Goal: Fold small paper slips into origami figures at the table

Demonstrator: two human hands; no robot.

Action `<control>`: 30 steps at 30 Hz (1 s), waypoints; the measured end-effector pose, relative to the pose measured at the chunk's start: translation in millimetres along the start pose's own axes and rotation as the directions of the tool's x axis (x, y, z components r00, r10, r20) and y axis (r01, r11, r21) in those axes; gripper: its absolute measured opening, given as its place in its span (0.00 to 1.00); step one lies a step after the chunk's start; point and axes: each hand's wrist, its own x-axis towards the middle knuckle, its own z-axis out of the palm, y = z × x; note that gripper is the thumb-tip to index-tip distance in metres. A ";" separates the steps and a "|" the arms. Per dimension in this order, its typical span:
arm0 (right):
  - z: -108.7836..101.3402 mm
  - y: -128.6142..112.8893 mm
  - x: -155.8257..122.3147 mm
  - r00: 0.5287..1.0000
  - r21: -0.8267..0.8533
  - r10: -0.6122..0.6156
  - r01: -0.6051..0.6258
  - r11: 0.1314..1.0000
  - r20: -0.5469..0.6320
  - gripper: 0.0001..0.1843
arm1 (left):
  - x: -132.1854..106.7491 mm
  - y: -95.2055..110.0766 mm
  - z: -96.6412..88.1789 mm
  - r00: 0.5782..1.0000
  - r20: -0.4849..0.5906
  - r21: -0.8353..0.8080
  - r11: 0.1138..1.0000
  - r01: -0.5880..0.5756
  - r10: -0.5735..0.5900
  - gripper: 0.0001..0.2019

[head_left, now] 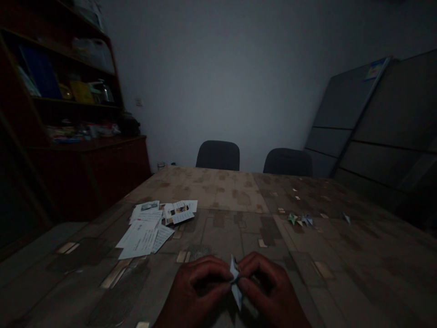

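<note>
Paper (236,295), folded into a narrow form with pointed ends, is located at the near side of the bench (225,234), between the two hands. Its long axis runs roughly away from the person; one point is directed forward, the other back. Whether the lower point contacts the bench cannot be determined.

The left hand (190,283) grips the paper near its middle from the left, thumb and index finger pinched together. The right hand (277,284) grips it from the right in the same manner, thumb tip below the index finger. The fingertips of both hands sit close together on either side of the fold.

A patterned cloth (239,189) covers the bench. Left of the hands and farther out, printed sheets (140,237) lie in an overlapping, uneven pile; the sheets at its far right carry dark pictures. To the right, small folded pieces (300,220) stand in a close row, with green and violet tints. One single folded piece (347,218) is positioned farther right, apart from the row.

Two dark chairs (217,156) stand at the far edge. A shelf unit (118,155) occupies the left side. Lighting is dim.
</note>
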 end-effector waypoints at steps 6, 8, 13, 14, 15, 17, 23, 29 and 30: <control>-1.6 1.9 -0.2 1.000 0.010 -0.004 0.004 1.000 0.014 0.08 | -3.0 -1.1 4.3 0.980 -0.017 -0.151 0.969 0.194 -0.198 0.05; -1.4 1.4 -0.2 1.000 -0.015 -0.012 0.012 1.000 0.015 0.07 | -3.5 -1.3 4.5 0.978 -0.028 -0.159 0.966 0.202 -0.209 0.06; 4.0 2.3 -1.7 0.998 -0.065 -0.058 0.058 0.996 -0.006 0.05 | -2.9 -4.2 4.6 0.975 -0.050 -0.113 0.972 0.208 -0.215 0.03; 5.2 2.9 -2.3 0.999 -0.065 -0.044 0.043 0.997 -0.019 0.05 | -2.6 -4.8 4.8 0.973 -0.054 -0.109 0.970 0.216 -0.223 0.03; 6.4 3.3 -2.9 0.999 -0.062 -0.015 0.013 0.998 -0.029 0.05 | -2.2 -5.3 5.0 0.970 -0.058 -0.114 0.967 0.229 -0.237 0.04; 8.1 3.6 -4.2 0.997 -0.046 0.058 -0.060 0.997 -0.047 0.03 | -1.4 -6.1 5.6 0.963 -0.061 -0.136 0.958 0.253 -0.263 0.06; 11.1 1.5 -4.7 0.982 -0.023 0.166 -0.168 0.985 -0.089 0.05 | -1.3 -9.6 7.2 0.956 -0.057 -0.178 0.945 0.275 -0.289 0.07; 8.4 5.3 -3.1 0.985 -0.020 0.144 -0.146 0.989 -0.094 0.08 | -0.9 -12.2 6.5 0.961 -0.066 -0.198 0.947 0.253 -0.270 0.07; 7.2 6.1 -3.1 0.988 -0.038 0.129 -0.132 0.991 -0.086 0.07 | -0.6 -12.3 6.0 0.959 -0.059 -0.201 0.944 0.261 -0.278 0.06</control>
